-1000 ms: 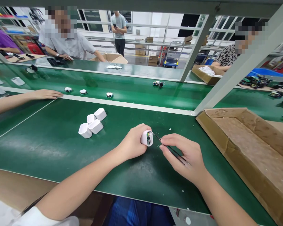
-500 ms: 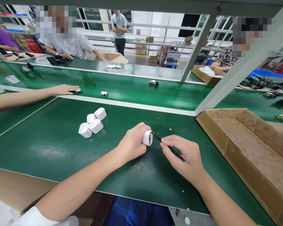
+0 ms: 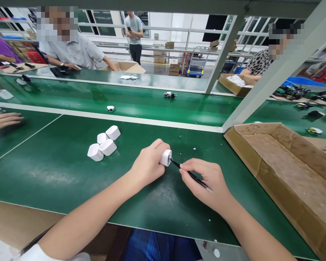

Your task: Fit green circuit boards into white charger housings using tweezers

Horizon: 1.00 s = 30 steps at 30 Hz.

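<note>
My left hand [image 3: 149,159] is closed round a small white plastic housing [image 3: 166,157], its open end turned to the right with something dark and green showing inside. Between the fingertips of my right hand [image 3: 205,177] is a pair of black tweezers [image 3: 194,177], whose tip reaches the rim or inside of that open end; which of the two I cannot tell. To the left, several white housings [image 3: 108,147] stand in a cluster on the green table [image 3: 57,188].
An open cardboard box [image 3: 260,156] lies along the right, beside a slanting metal post [image 3: 260,79]. Behind a white strip, the green belt [image 3: 141,103] carries small circuit assemblies [image 3: 169,95]. A co-worker's blurred hand [image 3: 7,121] is at far left. Several people are beyond.
The tweezers' tip has shifted from the upper edge of the housing's opening towards its middle. The co-worker's hand at left has drawn back from the belt. The view has shifted slightly.
</note>
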{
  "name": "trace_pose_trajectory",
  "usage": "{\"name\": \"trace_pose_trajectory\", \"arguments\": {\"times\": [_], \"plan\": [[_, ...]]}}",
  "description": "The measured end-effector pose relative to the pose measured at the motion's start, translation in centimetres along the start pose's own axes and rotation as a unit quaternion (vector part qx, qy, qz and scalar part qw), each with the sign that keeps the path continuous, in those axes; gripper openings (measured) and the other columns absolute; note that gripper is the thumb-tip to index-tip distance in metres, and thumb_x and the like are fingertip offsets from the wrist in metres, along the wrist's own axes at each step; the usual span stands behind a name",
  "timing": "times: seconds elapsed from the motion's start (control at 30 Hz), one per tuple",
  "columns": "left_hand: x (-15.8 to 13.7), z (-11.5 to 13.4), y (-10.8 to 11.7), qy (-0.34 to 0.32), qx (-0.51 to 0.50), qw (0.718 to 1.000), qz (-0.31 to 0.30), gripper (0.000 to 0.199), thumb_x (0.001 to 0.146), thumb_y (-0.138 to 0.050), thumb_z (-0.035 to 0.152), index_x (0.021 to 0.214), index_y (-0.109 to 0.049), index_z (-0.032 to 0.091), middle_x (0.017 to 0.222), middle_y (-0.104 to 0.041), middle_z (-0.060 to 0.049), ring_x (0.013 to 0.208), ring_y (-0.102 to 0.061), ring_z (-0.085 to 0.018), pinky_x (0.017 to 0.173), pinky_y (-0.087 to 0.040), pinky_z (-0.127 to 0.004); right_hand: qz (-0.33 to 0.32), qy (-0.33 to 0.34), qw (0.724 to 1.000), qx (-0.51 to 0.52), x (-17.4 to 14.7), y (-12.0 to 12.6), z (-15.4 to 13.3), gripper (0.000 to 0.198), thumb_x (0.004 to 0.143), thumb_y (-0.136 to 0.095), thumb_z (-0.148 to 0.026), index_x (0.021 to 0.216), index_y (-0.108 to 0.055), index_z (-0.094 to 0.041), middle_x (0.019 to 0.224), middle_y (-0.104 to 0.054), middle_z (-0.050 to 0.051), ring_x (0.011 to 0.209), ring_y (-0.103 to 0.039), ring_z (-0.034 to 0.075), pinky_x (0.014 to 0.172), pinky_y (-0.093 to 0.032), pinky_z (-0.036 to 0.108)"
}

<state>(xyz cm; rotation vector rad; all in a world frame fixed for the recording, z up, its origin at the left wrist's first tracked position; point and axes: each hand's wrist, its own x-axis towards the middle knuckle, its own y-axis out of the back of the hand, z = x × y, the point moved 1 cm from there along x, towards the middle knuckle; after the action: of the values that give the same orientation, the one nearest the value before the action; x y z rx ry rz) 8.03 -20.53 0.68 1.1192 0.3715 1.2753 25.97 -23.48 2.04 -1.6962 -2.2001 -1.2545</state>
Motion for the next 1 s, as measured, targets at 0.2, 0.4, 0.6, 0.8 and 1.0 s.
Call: {"name": "trace_pose_trajectory", "arguments": {"times": [0.2, 0.4, 0.6, 0.8, 1.0], "plan": [[0.3, -0.3, -0.5, 0.020, -0.153, 0.988, 0.023, 0.027, 0.065, -0.062, 0.008, 0.085, -0.049, 0.021, 0.083, -0.052, 0.002, 0.071, -0.051, -0.012, 0.058, -0.039, -0.021, 0.116, 0.003, 0.993, 0.026, 0.0, 0.9, -0.5, 0.011, 0.077, -0.062, -0.008, 0.074, -0.064, -0.019, 0.069, -0.065, 0.001, 0.056, -0.061, 0.011, 0.054, -0.050, 0.023], [0.1, 0.0, -0.5, 0.008, -0.181, 0.983, 0.023, 0.024, 0.068, -0.063, 0.010, 0.084, -0.049, 0.020, 0.081, -0.051, 0.003, 0.071, -0.049, -0.011, 0.059, -0.038, -0.021, 0.099, 0.054, 0.994, 0.013, 0.0, 0.3, -0.7, 0.015, 0.078, -0.060, -0.004, 0.075, -0.063, -0.019, 0.073, -0.067, 0.003, 0.064, -0.064, 0.013, 0.058, -0.054, 0.024], [0.2, 0.0, -0.6, -0.012, -0.210, 0.976, 0.053, 0.021, 0.069, -0.067, 0.014, 0.080, -0.049, 0.019, 0.080, -0.052, 0.002, 0.069, -0.049, -0.011, 0.059, -0.039, -0.021, 0.066, 0.104, 0.992, -0.027, -0.3, 0.5, -0.7, 0.017, 0.079, -0.059, -0.004, 0.082, -0.064, -0.020, 0.078, -0.068, 0.003, 0.069, -0.065, 0.014, 0.062, -0.055, 0.025], [0.4, 0.0, -0.6, 0.084, -0.298, 0.950, 0.050, 0.040, 0.053, -0.082, 0.023, 0.074, -0.048, 0.019, 0.070, -0.055, 0.006, 0.057, -0.047, -0.008, 0.051, -0.037, -0.020, 0.179, 0.037, 0.982, 0.041, 0.2, 1.8, 0.0, 0.019, 0.077, -0.067, -0.010, 0.091, -0.067, -0.022, 0.079, -0.064, 0.003, 0.068, -0.063, 0.015, 0.055, -0.052, 0.026], [0.5, -0.2, -0.9, 0.056, -0.332, 0.939, 0.068, 0.033, 0.063, -0.078, 0.021, 0.083, -0.051, 0.021, 0.083, -0.052, 0.003, 0.068, -0.050, -0.010, 0.056, -0.041, -0.020, 0.151, 0.051, 0.987, -0.005, 0.5, 1.2, 0.3, 0.014, 0.079, -0.066, -0.011, 0.089, -0.070, -0.020, 0.079, -0.067, 0.004, 0.068, -0.064, 0.014, 0.059, -0.055, 0.026]]}}
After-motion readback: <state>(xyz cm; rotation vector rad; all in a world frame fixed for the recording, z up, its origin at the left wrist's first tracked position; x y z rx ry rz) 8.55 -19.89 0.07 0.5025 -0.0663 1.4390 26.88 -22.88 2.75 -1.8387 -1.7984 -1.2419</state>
